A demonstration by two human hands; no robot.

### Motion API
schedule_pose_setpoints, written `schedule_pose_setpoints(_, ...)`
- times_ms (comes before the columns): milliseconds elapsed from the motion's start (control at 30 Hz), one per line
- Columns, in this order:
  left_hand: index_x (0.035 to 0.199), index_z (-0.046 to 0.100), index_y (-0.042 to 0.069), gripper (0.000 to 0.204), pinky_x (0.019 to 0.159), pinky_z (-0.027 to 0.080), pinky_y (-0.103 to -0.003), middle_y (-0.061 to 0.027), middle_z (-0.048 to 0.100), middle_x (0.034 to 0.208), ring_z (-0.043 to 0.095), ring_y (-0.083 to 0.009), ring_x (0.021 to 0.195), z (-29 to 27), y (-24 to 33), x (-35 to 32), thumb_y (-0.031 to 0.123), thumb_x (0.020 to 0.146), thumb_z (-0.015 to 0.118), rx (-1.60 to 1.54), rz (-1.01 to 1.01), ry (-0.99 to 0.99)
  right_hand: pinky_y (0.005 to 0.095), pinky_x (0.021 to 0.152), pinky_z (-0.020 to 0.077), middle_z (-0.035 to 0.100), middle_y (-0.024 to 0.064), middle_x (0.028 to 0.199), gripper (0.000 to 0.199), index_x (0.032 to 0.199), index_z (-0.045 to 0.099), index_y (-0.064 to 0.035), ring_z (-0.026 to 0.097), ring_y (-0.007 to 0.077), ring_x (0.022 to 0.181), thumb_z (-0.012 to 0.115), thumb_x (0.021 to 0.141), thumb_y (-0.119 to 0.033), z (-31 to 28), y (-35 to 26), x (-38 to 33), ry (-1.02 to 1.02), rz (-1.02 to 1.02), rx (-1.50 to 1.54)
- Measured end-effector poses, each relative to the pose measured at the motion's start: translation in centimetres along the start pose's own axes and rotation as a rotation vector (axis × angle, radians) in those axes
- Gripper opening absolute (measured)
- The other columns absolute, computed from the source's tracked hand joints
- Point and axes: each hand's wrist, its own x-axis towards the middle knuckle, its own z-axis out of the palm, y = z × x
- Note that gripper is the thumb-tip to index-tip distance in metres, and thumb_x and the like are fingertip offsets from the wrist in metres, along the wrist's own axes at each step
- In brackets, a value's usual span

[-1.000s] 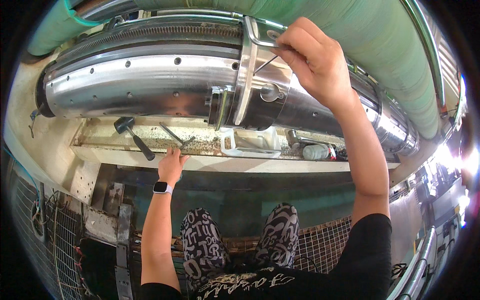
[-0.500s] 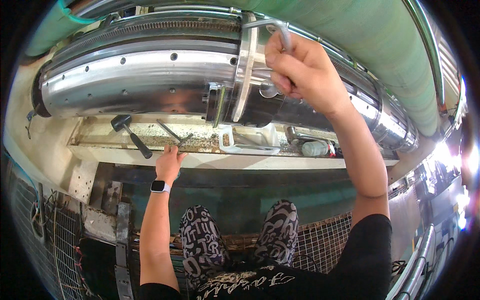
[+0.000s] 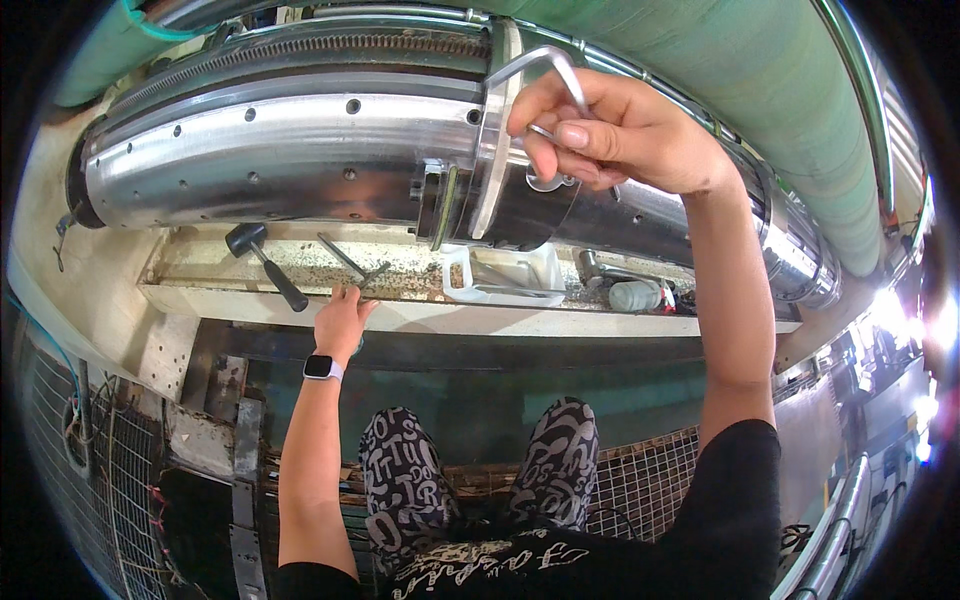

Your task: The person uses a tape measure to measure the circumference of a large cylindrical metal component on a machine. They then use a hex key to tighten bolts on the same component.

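Observation:
My right hand (image 3: 630, 135) is raised in front of the machine's metal roller (image 3: 300, 150), its fingers closed around a bent silver hex key (image 3: 547, 58). The key's short arm reaches left to the upright metal ring (image 3: 497, 150); whether its tip sits in a socket cannot be told. A small metal piece (image 3: 542, 132) shows between thumb and forefinger, its kind unclear. Lower down, my left hand (image 3: 341, 322) rests with its fingers over the front rim of a cream trough (image 3: 420, 318), thumb apart, holding nothing. Just beyond the fingertips lies a T-handled metal tool (image 3: 345, 258).
A black mallet (image 3: 268, 268) lies in the trough on the left. Right of the T-handled tool stand a white cut-open plastic container (image 3: 456, 285) with metal tools and a clear bottle (image 3: 634, 295). A large green roller (image 3: 740, 70) spans the upper right. Wire grating (image 3: 650, 480) lies below.
My right hand has turned and shifted slightly right, its fist loosened, so more of the hex key shows. The left hand has stayed on the rim.

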Motion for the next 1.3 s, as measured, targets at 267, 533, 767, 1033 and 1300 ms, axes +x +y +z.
schedule_pose_setpoints(267, 0.093, 0.051, 0.005, 0.031, 0.06, 0.048, -0.044, -0.0173, 0.053, 0.099, 0.059, -0.0357, 0.076, 0.1, -0.2, 0.1, 0.035, 0.086, 0.056, 0.015, 0.007, -0.011, 0.0172, 0.047, 0.0297, 0.053, -0.0043, 0.074, 0.033, 0.107, 0.06, -0.0042, 0.038, 0.0026, 0.056, 0.059, 0.088, -0.032, -1.6, -1.2, 1.9, -0.183, 0.054, -0.286)
schedule_pose_setpoints(533, 0.09, 0.048, 0.004, 0.032, 0.062, 0.046, -0.047, -0.0176, 0.052, 0.094, 0.057, -0.0389, 0.077, -0.3, 0.3, -0.1, 0.034, 0.086, 0.056, -0.033, 0.01, 0.036, 0.028, 0.049, 0.0289, 0.032, -0.0005, 0.056, 0.04, 0.066, 0.043, -0.0031, 0.03, 0.0089, 0.056, 0.065, 0.084, -0.032, -1.0, -0.8, 1.8, 0.18, -0.08, -0.548)
schedule_pose_setpoints(767, 0.091, 0.048, 0.004, 0.031, 0.062, 0.047, -0.047, -0.0171, 0.051, 0.096, 0.057, -0.038, 0.08, -0.4, 0.3, -0.3, 0.034, 0.086, 0.056, -0.046, -0.032, -0.018, 0.0307, 0.052, 0.0363, 0.04, 0.0063, 0.056, 0.027, 0.078, 0.054, 0.0009, 0.036, 0.012, 0.054, 0.051, 0.088, -0.024, 1.8, -0.5, 0.7, 0.54, -0.002, -0.506)
schedule_pose_setpoints(1033, 0.092, 0.05, 0.005, 0.031, 0.057, 0.048, -0.044, -0.0149, 0.052, 0.098, 0.059, -0.0341, 0.072, 1.0, 0.3, 0.2, 0.036, 0.086, 0.055, 0.014, 0.015, 0.053, 0.0294, 0.053, 0.039, 0.047, 0.0067, 0.056, 0.022, 0.085, 0.058, -0.0006, 0.044, 0.0127, 0.053, 0.048, 0.088, -0.02, 2.9, 0.5, -0.1, 0.751, -0.034, -0.387)
schedule_pose_setpoints(1300, 0.095, 0.058, 0.003, 0.03, 0.072, 0.045, -0.047, -0.0189, 0.058, 0.1, 0.058, -0.0363, 0.086, -1.7, -0.8, -1.3, 0.03, 0.089, 0.047, -0.018, 0.013, -0.017, 0.0234, 0.04, 0.0317, 0.044, -0.0017, 0.055, 0.026, 0.08, 0.056, -0.0029, 0.04, 0.0068, 0.043, 0.053, 0.089, -0.027, 4.2, 1.1, 0.8, 0.831, 0.129, -0.252)
